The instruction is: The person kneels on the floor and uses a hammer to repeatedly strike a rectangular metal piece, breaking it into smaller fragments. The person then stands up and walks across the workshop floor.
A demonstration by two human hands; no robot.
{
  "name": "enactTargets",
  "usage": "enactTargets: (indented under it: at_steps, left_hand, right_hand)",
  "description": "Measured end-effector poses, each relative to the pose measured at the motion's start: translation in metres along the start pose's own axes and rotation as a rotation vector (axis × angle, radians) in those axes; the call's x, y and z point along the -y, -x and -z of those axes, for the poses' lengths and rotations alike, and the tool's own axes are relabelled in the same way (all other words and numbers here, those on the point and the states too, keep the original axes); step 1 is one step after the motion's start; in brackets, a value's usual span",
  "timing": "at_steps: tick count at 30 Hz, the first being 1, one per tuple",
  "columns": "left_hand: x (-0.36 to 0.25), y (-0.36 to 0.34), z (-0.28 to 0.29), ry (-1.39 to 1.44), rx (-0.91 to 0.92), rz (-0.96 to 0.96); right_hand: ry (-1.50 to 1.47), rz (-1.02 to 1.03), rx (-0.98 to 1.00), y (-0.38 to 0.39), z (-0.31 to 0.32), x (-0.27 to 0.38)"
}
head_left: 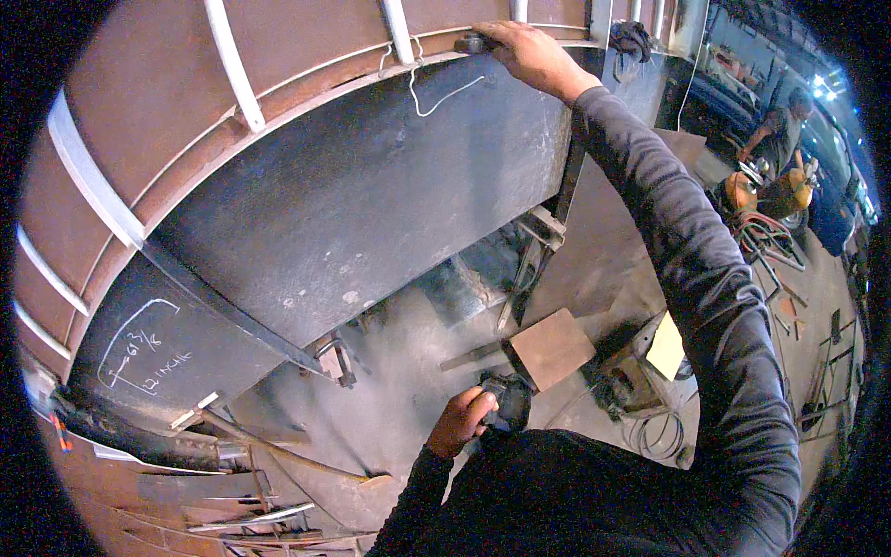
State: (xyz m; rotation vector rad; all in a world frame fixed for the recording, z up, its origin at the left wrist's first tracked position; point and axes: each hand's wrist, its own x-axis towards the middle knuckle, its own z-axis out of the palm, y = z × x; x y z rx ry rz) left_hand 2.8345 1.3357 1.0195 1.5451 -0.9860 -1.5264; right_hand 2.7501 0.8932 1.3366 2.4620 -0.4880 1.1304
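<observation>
Dark steel plate point(371, 186) stands tilted on edge against a rust-brown frame point(158, 102) with white bars point(232, 65). Right hand point(529, 56) reaches up to the plate's top edge, grip closed on a small dark clamp point(471, 43) there. Left hand point(459, 420) low near the body, fist wrapped round a dark tool point(506, 399). Square brown plate point(552, 348) lies just beside it on the floor point(603, 251). Another person point(775, 130) works well apart, far right.

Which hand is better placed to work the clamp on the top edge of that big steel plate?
Right. The right hand already rests on the dark clamp at the plate top edge. The left hand is low, gripping a dark tool near the floor.
</observation>
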Motion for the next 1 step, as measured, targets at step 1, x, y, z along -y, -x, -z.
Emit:
enactTargets:
  at_steps: [1]
  left_hand:
    - [-0.0005, 0.0003, 0.0002, -0.012, -0.001, 0.0]
  right_hand:
    - [0.021, 0.022, -0.074, 0.0011, 0.0046, -0.0007]
